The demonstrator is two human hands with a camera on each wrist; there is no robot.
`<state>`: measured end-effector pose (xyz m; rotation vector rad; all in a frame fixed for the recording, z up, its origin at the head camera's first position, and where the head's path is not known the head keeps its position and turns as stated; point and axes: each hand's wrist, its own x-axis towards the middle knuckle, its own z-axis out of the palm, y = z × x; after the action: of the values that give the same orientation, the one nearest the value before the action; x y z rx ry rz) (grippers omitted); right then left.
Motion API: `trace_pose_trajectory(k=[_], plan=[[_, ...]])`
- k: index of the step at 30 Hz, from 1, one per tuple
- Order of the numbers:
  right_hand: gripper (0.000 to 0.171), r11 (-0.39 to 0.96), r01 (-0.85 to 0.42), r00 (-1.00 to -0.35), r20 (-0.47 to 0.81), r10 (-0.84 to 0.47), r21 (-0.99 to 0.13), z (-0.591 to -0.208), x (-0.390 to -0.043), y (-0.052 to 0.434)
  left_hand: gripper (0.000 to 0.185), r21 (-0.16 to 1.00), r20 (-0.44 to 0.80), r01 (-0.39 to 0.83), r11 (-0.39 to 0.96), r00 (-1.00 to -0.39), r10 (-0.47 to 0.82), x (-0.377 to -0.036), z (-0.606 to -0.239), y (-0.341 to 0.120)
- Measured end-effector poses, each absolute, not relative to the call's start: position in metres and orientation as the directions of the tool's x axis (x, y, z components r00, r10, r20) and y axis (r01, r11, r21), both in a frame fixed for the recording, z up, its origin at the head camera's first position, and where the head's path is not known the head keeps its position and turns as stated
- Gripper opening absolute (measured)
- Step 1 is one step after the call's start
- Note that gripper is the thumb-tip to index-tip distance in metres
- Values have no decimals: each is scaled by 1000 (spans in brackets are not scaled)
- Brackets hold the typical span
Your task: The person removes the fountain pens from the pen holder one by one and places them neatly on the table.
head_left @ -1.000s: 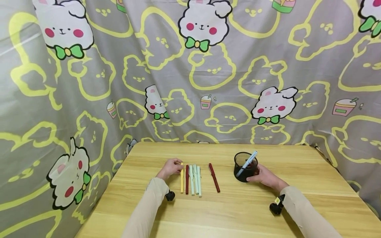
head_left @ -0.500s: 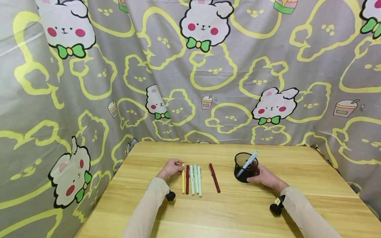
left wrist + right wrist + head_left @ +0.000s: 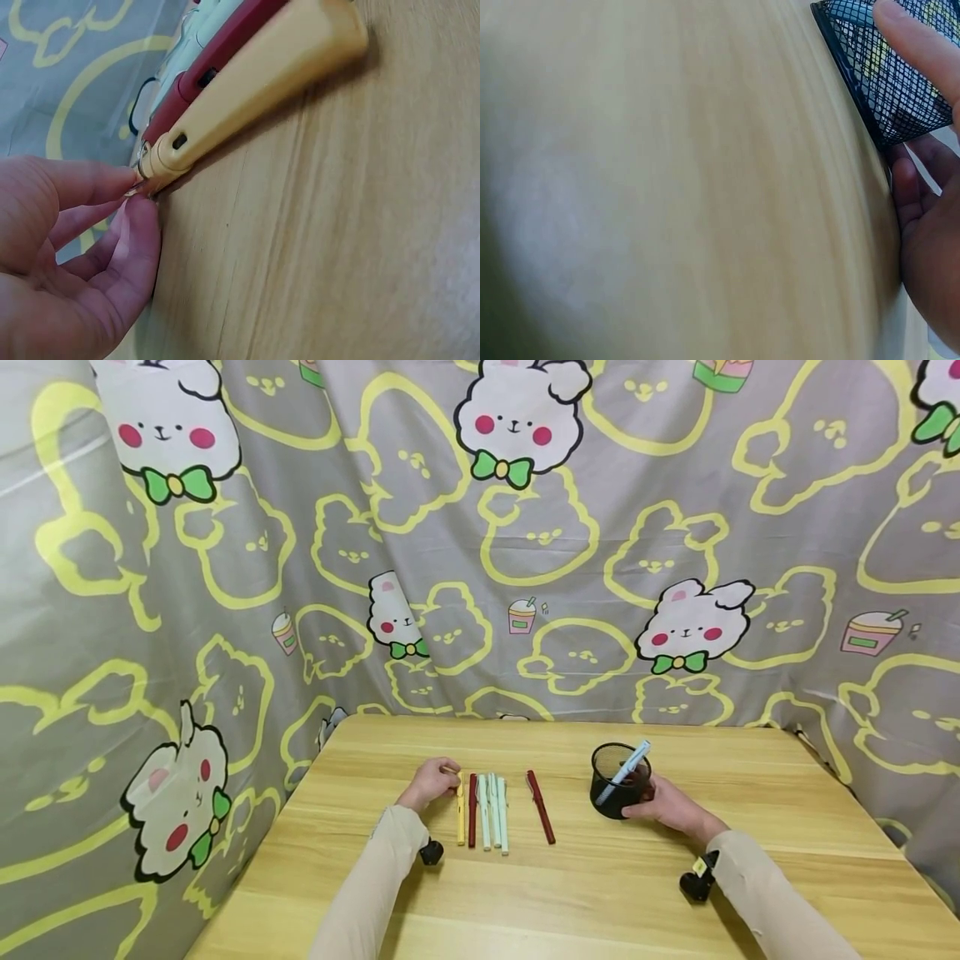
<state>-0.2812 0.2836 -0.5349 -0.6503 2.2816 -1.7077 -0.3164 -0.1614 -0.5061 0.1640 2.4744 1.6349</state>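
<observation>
A yellow pen (image 3: pixel 460 810) lies leftmost in a row of several pens (image 3: pixel 491 814) on the wooden table (image 3: pixel 600 893). My left hand (image 3: pixel 429 782) pinches the far tip of the yellow pen (image 3: pixel 247 90) between thumb and fingers (image 3: pixel 135 217); the pen still lies on the wood. A dark red pen (image 3: pixel 217 60) lies right beside it. My right hand (image 3: pixel 666 806) is curled round a black mesh pen cup (image 3: pixel 618 779), which holds a light blue pen (image 3: pixel 626 766). In the right wrist view a finger (image 3: pixel 922 45) lies against the mesh cup (image 3: pixel 885 82).
A separate dark red pen (image 3: pixel 540 807) lies between the row and the cup. A grey cartoon-rabbit cloth (image 3: pixel 480 543) hangs behind and to the left of the table. Black wrist camera mounts (image 3: pixel 696 878) sit under both sleeves.
The yellow pen has slid slightly toward the dark red one while my left hand keeps hold of its tip. The right hand and cup have stayed put.
</observation>
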Motion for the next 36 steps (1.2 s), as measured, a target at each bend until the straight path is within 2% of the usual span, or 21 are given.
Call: trace_pose_trajectory(k=[6, 22, 31, 36], plan=[[60, 214, -222, -876, 97, -473, -951, -536, -283, 284, 24, 923, -128, -62, 381, -981, 149, -319, -507, -161], [60, 209, -224, -871, 99, -481, -952, -536, -283, 283, 24, 926, -136, -95, 365, -987, 90, -318, -496, -163], [60, 212, -229, -870, 102, -482, -950, -537, -283, 283, 24, 923, -116, -80, 376, -990, 75, -321, -495, -165], [61, 203, -233, -872, 112, -477, -951, -537, -283, 283, 28, 893, -34, 15, 451, -994, 100, -322, -479, -158]])
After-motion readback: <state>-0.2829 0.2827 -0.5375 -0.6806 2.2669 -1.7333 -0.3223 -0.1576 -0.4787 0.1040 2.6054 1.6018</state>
